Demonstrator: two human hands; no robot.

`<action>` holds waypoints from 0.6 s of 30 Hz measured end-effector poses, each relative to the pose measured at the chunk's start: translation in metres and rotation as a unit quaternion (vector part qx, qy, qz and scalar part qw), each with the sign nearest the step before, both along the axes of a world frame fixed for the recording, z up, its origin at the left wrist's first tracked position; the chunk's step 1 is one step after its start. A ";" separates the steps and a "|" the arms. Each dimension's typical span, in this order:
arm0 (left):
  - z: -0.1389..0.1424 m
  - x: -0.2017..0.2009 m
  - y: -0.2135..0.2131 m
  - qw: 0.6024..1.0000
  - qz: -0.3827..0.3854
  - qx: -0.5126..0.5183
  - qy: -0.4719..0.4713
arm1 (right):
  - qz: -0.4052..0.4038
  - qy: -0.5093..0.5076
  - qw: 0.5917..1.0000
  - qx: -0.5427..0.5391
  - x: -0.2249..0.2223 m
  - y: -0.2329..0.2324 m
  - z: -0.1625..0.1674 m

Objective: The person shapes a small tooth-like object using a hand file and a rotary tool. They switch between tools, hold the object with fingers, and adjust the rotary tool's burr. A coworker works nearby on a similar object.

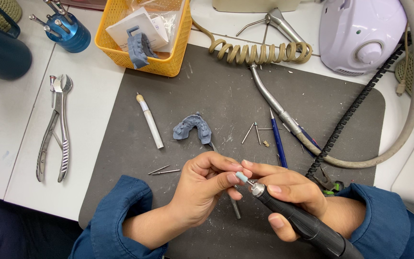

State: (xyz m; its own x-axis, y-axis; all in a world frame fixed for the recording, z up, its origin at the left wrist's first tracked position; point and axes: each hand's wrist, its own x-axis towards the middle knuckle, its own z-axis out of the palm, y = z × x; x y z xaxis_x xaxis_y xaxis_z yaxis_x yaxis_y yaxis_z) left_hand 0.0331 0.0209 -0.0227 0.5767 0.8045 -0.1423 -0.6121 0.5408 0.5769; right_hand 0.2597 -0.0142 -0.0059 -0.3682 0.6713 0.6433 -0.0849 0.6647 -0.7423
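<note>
Handpiece bottom centre, right hand gripping it; left hand pinching pale bur tip. Risk: fingers slip, bur drops among loose burs on mat, or nicks fingertip

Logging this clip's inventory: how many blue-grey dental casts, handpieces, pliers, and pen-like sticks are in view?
Blue-grey dental casts: 2, one on the mat, one in the yellow basket
Handpieces: 2, black one in the right hand, metal one lying on the mat
Pliers: 1
Pen-like sticks: 2, white, blue
Total: 7
</note>
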 end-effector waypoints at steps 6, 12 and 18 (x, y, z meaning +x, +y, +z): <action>0.001 0.001 0.000 1.000 0.018 0.007 -0.008 | -0.021 0.036 0.998 -0.036 -0.002 -0.007 -0.002; 0.003 0.004 0.006 0.998 0.034 -0.045 0.028 | -0.095 0.085 0.992 -0.027 -0.014 -0.005 -0.011; 0.005 0.007 0.013 0.987 0.059 -0.128 0.079 | -0.156 0.104 0.981 -0.049 -0.019 0.000 -0.013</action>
State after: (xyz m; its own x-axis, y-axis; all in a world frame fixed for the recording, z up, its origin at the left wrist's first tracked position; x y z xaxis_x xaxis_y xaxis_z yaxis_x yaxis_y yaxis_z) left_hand 0.0405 0.0341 -0.0174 0.4351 0.7906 -0.4309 -0.5924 0.6118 0.5241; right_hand 0.2408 -0.0139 -0.0187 -0.0034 0.7928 0.6095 -0.0455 0.6088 -0.7920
